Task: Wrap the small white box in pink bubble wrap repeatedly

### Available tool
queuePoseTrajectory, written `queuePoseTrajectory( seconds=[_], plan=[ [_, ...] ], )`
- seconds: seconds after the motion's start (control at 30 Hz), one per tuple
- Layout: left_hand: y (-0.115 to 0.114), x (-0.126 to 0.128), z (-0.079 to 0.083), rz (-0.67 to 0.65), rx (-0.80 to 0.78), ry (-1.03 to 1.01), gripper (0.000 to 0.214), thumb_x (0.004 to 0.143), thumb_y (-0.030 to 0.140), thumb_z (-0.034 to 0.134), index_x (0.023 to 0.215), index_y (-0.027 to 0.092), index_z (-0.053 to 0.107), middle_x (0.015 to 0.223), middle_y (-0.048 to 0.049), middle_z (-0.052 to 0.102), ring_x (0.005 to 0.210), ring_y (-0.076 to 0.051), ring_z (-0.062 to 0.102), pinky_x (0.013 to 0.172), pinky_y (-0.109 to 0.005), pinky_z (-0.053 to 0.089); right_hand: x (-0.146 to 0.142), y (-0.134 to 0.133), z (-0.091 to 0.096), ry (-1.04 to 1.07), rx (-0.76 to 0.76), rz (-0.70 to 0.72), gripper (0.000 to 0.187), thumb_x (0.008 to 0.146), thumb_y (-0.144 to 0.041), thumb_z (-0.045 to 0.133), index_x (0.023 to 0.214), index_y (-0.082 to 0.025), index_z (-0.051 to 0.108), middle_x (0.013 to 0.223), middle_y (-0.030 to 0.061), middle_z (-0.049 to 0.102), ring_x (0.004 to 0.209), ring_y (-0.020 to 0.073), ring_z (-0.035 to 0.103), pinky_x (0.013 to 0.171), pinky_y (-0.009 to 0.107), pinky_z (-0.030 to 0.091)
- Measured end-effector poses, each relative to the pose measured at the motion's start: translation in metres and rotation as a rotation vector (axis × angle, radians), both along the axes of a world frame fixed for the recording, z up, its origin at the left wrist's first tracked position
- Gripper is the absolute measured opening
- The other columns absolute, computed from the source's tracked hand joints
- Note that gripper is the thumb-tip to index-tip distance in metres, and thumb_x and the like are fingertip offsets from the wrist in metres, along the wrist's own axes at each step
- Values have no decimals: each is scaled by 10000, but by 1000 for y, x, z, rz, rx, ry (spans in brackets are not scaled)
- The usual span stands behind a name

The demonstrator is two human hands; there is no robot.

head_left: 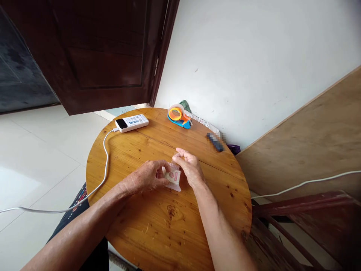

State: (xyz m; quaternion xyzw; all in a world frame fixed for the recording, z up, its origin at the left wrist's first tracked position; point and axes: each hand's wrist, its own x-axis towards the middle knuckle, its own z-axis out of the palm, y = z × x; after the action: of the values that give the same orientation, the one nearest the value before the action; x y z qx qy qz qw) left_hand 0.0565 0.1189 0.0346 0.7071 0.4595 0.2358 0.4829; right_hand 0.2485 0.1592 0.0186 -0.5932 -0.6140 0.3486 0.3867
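Observation:
A small pale block with red print point(172, 176), in clear plastic wrap, lies on the round wooden table. My left hand point(150, 175) grips it from the left, thumb at the near side and fingers at the far side. Just beyond the block's upper right corner is my right hand point(189, 163), its thumb and index finger pinched together. What sits in that pinch is too small to make out; it is close to the edge of the wrap. Part of the block is hidden behind my left fingers.
Toward the back of the table point(158, 226) stand a white power bank point(132, 123) with a white cable point(106, 165) and an orange and blue tape dispenser point(179, 116). A dark blurred object point(215, 142) lies at the right. Behind are a white wall and a dark door point(107, 56).

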Motion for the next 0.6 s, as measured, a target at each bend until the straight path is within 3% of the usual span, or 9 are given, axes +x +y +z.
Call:
queuePoseTrajectory(
  seconds=[0.1,0.3,0.47,0.6],
  plan=[
    [1,1,-3,25,14,3,222,730,278,664,941,212,649,631,79,512,569,-97,448,562,-218,338,6,-10,8,60,28,59,142,743,-329,679,710,-191,679,1333,138,632,1267,303,560,1086,492,373],
    [1,3,-6,60,32,0,236,734,273,663,962,220,686,606,84,503,553,-91,445,561,-211,345,15,-32,32,-186,204,265,109,804,-231,665,711,-229,722,1294,86,648,1315,276,517,1110,472,354],
    [1,3,-7,70,54,-8,220,735,282,663,945,222,690,610,84,487,556,-89,436,550,-208,334,9,-36,32,-389,427,317,197,797,-121,672,645,-244,705,1135,59,691,1228,272,552,1038,477,420],
    [1,3,-8,57,28,-35,233,734,287,668,954,212,674,603,89,465,551,-88,417,537,-207,318,12,-40,31,-496,487,377,178,823,-136,681,712,-258,748,1058,54,709,1165,285,570,985,497,455]
  ],
)
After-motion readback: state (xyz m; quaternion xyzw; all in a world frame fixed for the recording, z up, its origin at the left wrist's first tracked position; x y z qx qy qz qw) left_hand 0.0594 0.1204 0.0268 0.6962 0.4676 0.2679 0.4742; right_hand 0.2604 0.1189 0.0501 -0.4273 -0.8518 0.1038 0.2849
